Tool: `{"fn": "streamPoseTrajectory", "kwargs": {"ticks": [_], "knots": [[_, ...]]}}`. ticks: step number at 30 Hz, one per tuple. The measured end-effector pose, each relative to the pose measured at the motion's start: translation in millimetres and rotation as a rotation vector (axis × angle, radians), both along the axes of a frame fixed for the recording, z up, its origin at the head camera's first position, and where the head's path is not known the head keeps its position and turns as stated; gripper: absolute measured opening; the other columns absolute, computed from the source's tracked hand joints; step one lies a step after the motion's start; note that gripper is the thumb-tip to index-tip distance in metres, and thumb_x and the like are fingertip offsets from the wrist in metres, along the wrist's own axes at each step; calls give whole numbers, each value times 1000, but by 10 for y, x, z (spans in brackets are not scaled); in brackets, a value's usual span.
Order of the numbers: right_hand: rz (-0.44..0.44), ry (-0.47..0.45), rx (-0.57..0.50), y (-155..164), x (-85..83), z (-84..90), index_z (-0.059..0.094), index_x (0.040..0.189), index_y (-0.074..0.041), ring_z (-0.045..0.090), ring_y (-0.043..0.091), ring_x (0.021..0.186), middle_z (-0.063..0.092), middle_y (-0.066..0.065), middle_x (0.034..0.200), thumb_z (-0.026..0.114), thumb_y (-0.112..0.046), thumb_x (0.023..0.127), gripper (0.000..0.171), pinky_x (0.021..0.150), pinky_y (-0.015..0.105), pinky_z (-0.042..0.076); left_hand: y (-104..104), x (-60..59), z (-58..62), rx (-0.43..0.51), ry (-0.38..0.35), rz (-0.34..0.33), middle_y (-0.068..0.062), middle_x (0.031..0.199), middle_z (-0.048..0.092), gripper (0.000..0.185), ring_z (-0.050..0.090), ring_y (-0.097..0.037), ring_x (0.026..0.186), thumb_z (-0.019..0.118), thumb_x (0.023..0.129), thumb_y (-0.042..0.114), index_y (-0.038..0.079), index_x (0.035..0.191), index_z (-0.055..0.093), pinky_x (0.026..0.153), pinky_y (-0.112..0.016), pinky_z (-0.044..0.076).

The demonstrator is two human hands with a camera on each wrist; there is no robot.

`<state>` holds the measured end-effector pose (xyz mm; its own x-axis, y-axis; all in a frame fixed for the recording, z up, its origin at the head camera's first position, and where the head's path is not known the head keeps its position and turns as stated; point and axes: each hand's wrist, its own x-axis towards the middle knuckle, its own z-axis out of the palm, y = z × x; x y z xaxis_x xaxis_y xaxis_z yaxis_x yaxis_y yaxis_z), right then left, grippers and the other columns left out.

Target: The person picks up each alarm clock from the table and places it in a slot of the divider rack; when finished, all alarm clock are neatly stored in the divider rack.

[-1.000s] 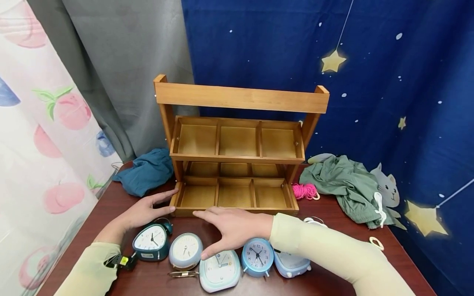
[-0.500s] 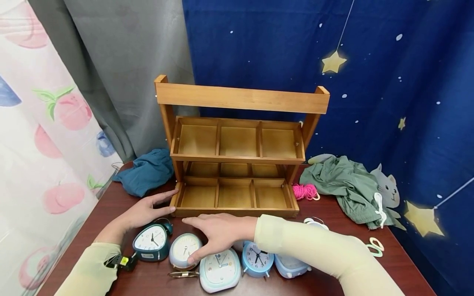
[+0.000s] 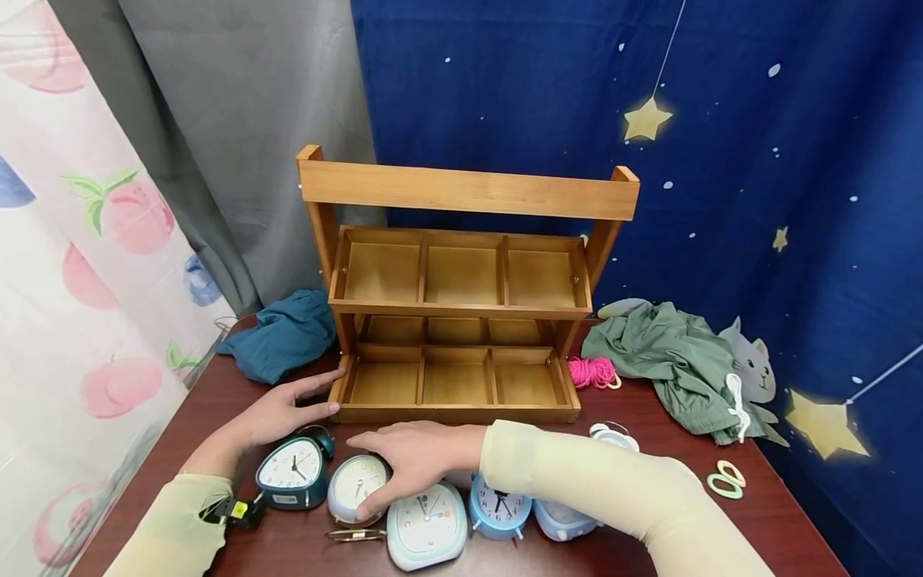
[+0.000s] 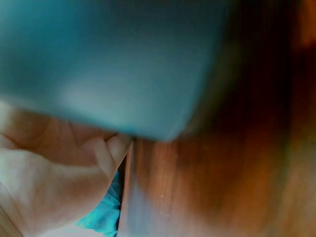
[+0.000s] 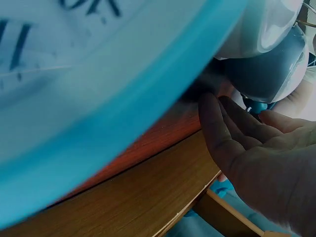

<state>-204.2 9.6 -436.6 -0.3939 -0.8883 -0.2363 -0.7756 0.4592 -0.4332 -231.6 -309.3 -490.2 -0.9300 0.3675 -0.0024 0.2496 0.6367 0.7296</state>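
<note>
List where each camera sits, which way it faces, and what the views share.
Head: above, facing forward and down at the wooden rack, clocks, both hands and sleeves.
Left wrist: low, blurred; palm and a teal shape.
Right wrist: low by the table; right hand, a clock face.
Shared: head and right wrist views both show the dark green clock.

Head view bright, even, sharp; both wrist views close, heavily blurred.

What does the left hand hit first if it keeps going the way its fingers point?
The left hand points right and slightly away, with fingertips at the bottom left corner of the wooden shelf. It would meet that corner first; it looks to be touching already, though depth is hard to judge from the head view.
</note>
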Motion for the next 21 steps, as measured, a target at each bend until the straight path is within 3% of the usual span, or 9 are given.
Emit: {"fn": "streamPoseTrajectory", "kwargs": {"ticks": [7,14,21], "knots": [[-9,32,17,-39,5,-30,45,171,-25,55,8,141,56,-12,163,74,-71,98,91,112,26,47,-9,0,-2,-2,4,-2,-19,171,48,72,47,-47,155,73,109,47,19,171,49,117,-73,43],[22,32,9,-97,20,-40,48,170,-19,55,7,144,60,-6,159,77,-67,98,91,119,24,42,-18,-11,-13,-13,10,3,-19,171,49,72,47,-47,154,73,109,47,21,171,49,116,-75,42],[17,60,24,-102,40,-39,50,169,-20,54,10,144,59,-8,160,80,-69,95,94,117,25,44,-10,-13,-7,1,8,-5,-19,170,49,71,47,-47,154,74,109,46,21,171,49,116,-75,42]]}}
